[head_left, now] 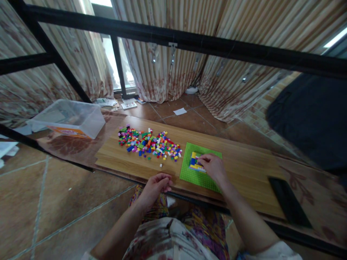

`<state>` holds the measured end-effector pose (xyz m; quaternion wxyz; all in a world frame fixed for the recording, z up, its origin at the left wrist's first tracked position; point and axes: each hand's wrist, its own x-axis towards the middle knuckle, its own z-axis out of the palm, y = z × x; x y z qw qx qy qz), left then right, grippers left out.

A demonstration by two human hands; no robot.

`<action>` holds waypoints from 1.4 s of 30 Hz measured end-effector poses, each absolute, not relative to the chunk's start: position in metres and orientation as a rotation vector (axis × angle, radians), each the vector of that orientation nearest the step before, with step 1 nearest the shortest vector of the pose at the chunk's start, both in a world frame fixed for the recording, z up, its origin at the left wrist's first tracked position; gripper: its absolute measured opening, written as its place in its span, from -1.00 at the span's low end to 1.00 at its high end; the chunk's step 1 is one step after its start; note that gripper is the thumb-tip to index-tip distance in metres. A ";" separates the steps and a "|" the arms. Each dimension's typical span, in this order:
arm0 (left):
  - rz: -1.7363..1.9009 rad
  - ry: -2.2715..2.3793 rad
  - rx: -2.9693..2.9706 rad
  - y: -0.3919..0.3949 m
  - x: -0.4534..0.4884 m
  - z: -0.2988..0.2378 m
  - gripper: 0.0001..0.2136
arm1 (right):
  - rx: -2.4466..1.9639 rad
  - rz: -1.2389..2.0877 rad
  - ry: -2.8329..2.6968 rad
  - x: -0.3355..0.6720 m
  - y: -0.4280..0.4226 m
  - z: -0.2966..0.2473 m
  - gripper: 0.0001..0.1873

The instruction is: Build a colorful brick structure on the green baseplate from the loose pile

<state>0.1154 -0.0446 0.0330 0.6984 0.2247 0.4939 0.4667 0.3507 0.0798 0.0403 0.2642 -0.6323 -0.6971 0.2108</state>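
On the green baseplate (pixel 200 146) sits a low arrangement of small building bricks (pixel 193 161) in yellow, blue, white and other colours. My right hand (pixel 214 167) reaches over it from the right, thumb and fingertips pinched on a small building brick at the arrangement's middle; the fingers hide most of that brick. Left of the plate, at the table's near edge, my left hand (pixel 158 183) rests palm inward with its fingers curled together. Whatever may lie in those fingers is hidden. A single white brick (pixel 161 165) lies just beyond this hand.
A wide spread of loose multicoloured bricks (pixel 149 143) covers the left of the wooden board (pixel 244 169). Farther left stands a clear plastic box (pixel 92 121). A dark flat object (pixel 289 202) lies at the right end. A black metal rail (pixel 189 39) crosses before the curtains.
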 end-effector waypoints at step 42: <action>0.999 1.151 0.525 -0.048 0.114 0.034 -0.75 | -1.883 0.564 -2.024 0.345 0.097 0.057 -0.82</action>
